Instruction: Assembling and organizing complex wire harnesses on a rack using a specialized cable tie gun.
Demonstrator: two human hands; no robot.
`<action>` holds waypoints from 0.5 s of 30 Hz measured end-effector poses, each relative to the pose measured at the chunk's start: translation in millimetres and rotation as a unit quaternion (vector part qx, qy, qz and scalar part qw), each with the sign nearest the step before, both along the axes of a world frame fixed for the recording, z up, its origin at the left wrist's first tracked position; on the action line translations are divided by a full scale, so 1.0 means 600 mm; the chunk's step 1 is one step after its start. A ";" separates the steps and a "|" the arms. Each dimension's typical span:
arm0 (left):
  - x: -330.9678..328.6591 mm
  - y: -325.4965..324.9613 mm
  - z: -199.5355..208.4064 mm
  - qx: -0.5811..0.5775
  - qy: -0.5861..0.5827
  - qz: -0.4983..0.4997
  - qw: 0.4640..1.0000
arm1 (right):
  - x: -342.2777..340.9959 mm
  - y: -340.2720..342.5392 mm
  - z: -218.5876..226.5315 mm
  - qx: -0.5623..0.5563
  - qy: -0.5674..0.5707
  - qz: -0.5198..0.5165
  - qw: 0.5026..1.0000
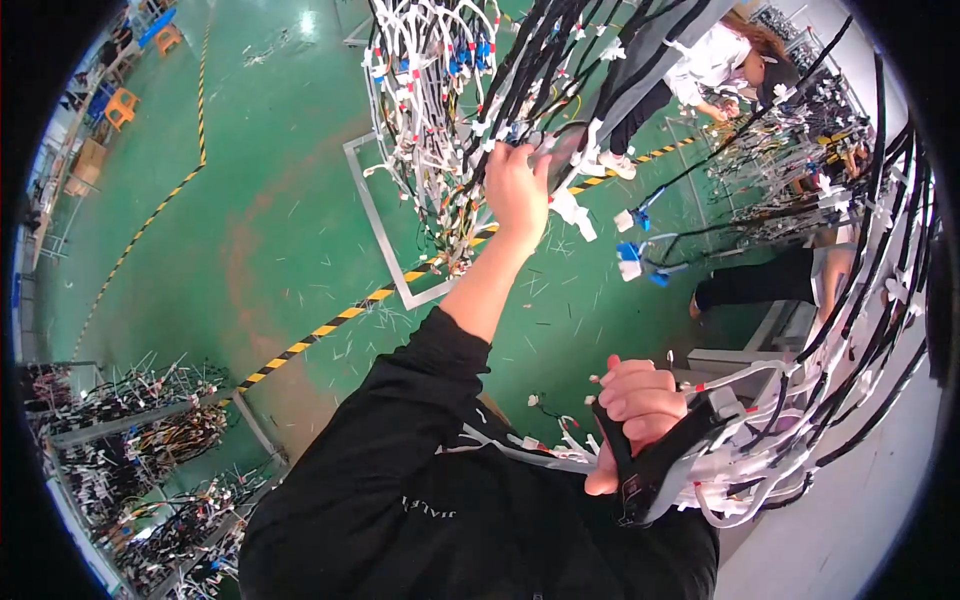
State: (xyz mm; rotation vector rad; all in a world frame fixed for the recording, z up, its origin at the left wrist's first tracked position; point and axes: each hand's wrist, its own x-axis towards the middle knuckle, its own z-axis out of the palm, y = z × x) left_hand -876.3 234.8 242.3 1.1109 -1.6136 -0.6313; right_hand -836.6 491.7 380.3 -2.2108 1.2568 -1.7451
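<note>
My left hand (516,192) reaches up and away, its fingers curled on a hanging wire harness (520,80) with black-sleeved cables and small white connectors. Where the fingertips meet the cables is partly hidden. Next to it hangs a thick bunch of white wires (410,100) with red, white and blue connector ends. Close to my body on the right, my right hand (642,402) is closed around a black angular object (640,465) whose kind I cannot make out. White and black cables (750,460) run behind and beside that object toward the right edge.
A grey metal frame (385,235) stands on the green floor (290,200), crossed by yellow-black striped tape (330,328). Racks of harnesses (150,400) fill the lower left. A co-worker in white (710,65) is at the far right; another person's dark-clothed leg (755,280) shows nearer. Orange stools (121,107) are at far left.
</note>
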 end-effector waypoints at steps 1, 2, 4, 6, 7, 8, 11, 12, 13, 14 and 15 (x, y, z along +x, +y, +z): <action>0.002 -0.002 0.001 0.000 0.006 0.013 1.000 | -0.003 -0.003 -0.003 0.006 0.000 0.017 1.000; 0.014 -0.011 -0.004 -0.008 0.015 -0.014 1.000 | -0.006 -0.009 -0.006 0.012 -0.001 0.035 0.999; 0.054 -0.011 -0.015 -0.047 0.032 -0.078 0.995 | -0.005 -0.011 -0.006 0.021 -0.006 0.038 0.999; 0.106 0.017 -0.024 0.005 0.067 -0.191 0.979 | -0.008 -0.001 -0.004 0.032 -0.003 0.035 0.999; 0.148 0.029 -0.028 0.053 0.082 -0.260 0.961 | -0.013 -0.004 -0.019 0.035 -0.012 0.037 0.999; 0.180 0.040 -0.032 0.031 0.099 -0.264 0.959 | -0.006 -0.002 -0.014 0.040 -0.011 0.034 0.999; 0.275 0.070 0.006 0.023 0.115 -0.250 0.961 | 0.004 0.004 -0.014 0.081 -0.035 0.043 0.995; 0.301 0.083 0.024 0.062 0.122 -0.223 0.965 | 0.008 0.000 -0.009 0.084 -0.011 0.046 0.995; 0.316 0.099 0.037 0.011 0.138 -0.183 0.973 | 0.012 0.000 -0.011 0.070 -0.009 0.046 0.996; 0.339 0.105 0.046 -0.034 0.097 -0.157 0.982 | 0.018 0.001 -0.014 0.056 -0.007 0.046 0.997; 0.372 0.105 0.047 -0.082 0.047 -0.119 0.988 | 0.022 -0.003 -0.023 0.041 -0.019 0.050 0.998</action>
